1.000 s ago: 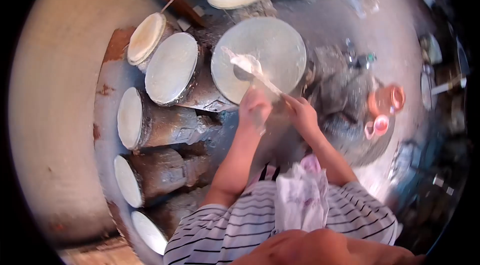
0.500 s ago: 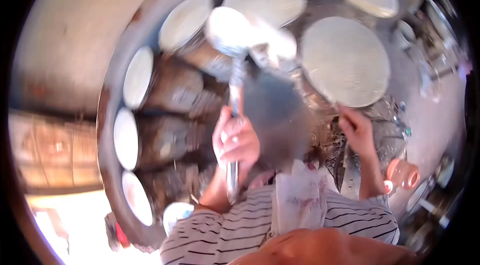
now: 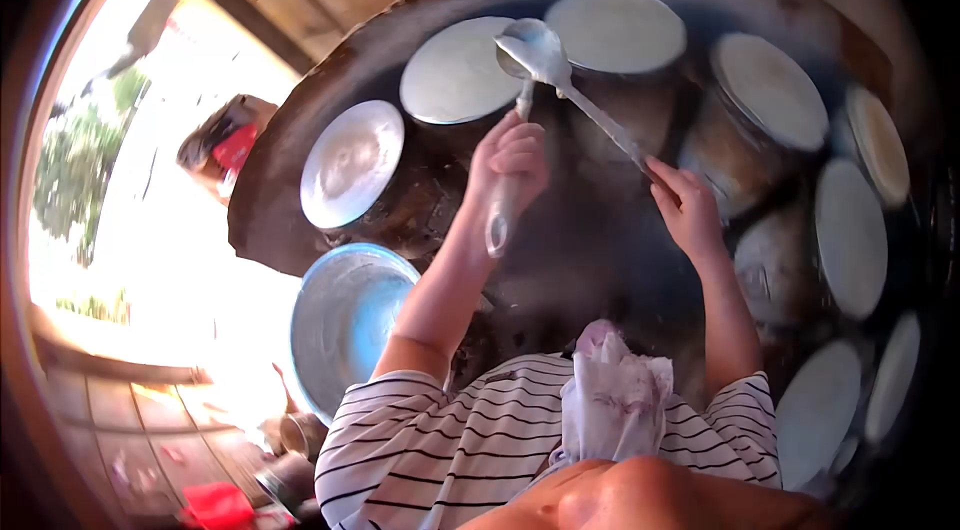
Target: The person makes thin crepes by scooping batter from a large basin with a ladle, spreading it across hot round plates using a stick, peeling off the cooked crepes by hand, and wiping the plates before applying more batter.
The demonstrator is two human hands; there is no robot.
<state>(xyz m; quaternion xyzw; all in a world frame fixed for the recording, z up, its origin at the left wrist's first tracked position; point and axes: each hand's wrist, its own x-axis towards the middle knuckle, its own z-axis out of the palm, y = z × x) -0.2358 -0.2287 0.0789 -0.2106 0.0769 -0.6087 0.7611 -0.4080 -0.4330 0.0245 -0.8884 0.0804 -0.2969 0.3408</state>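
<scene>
My left hand (image 3: 517,162) is closed round the handle of a ladle, whose metal bowl (image 3: 520,35) is raised at the upper middle. In my right hand (image 3: 690,205), the fingers grip the end of a spatula (image 3: 607,123) coated in white. Its wide end lies over the ladle's bowl. Behind these tools are two round white discs, one to the left (image 3: 450,70) and one to the right (image 3: 620,32). Another pale disc (image 3: 352,165) sits farther left, browner in its middle.
A bucket (image 3: 345,320) with a bluish inside stands at lower left. More white discs (image 3: 770,92) line the right side. A curved dark rim (image 3: 270,180) runs round behind them. Bright daylight comes through an opening at far left, and a red object (image 3: 218,507) lies at bottom left.
The view has swung left, bringing the bucket and bright opening into sight. The ladle and spatula, apart half a second ago, are together again. My right hand has come nearer my left.
</scene>
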